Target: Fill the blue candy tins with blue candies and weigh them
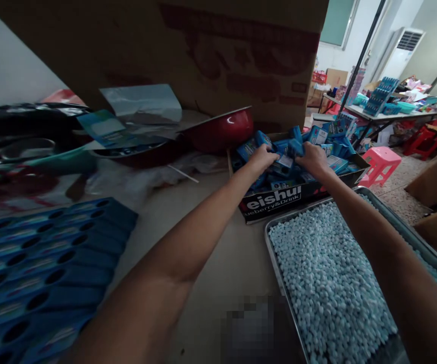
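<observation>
Both arms stretch forward to a black printed carton (279, 199) heaped with small blue boxes (337, 163). My left hand (264, 157) is closed at the carton's left part, its fingers on a small blue box (262, 138). Close beside it, my right hand (314, 159) pinches another small blue box (296, 147) above the heap. Some fingertips are hidden among the boxes. Under my right forearm lies a metal tray (279, 263) full of pale blue pellets (328, 273), which look like small candies.
Rows of blue boxes with round holes (47, 253) stand at the left. Behind them are a red bowl (222, 130), a teal basin (62, 157) and plastic sheets. A large cardboard box (203, 55) blocks the back. Right of the table stands a pink stool (383, 163).
</observation>
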`<move>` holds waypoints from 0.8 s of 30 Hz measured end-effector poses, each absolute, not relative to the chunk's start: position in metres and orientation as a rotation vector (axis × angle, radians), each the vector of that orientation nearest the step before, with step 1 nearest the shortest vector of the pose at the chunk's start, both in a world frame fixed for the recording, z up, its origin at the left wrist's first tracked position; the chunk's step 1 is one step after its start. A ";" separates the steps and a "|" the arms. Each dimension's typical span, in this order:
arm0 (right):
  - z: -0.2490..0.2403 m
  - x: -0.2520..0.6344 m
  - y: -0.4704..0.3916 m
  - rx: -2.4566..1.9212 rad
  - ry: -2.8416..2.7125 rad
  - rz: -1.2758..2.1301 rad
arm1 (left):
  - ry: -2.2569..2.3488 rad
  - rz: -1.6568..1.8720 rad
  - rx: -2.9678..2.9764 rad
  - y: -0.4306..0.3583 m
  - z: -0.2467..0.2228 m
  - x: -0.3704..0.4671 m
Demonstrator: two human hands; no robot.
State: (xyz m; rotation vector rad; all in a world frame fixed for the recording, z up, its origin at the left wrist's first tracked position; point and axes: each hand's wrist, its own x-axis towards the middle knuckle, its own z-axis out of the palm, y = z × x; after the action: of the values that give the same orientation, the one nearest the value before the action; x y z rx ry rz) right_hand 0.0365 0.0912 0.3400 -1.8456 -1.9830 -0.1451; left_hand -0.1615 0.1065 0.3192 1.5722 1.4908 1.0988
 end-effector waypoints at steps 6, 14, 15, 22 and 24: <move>0.355 0.094 -0.002 -1.182 -1.609 0.743 | 1.187 1.219 1.277 0.015 0.362 -0.224; 0.265 0.146 -0.125 -1.021 -1.544 1.008 | 0.949 1.319 1.033 -0.133 0.297 -0.208; 0.252 0.151 -0.134 -1.056 -1.540 0.978 | 0.964 1.311 1.009 -0.148 0.283 -0.195; 0.218 0.184 -0.151 -1.494 -1.658 0.300 | 1.328 1.240 1.152 -0.194 0.219 -0.135; 0.219 0.187 -0.157 -1.582 -1.772 0.172 | 1.522 1.204 1.376 -0.192 0.218 -0.140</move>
State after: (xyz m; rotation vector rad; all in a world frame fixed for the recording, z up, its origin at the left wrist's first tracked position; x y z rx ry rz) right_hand 0.1867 -0.1566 0.2190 -1.5820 -1.7717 0.1720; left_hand -0.1401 -0.1916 0.2178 1.3756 1.5225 1.2039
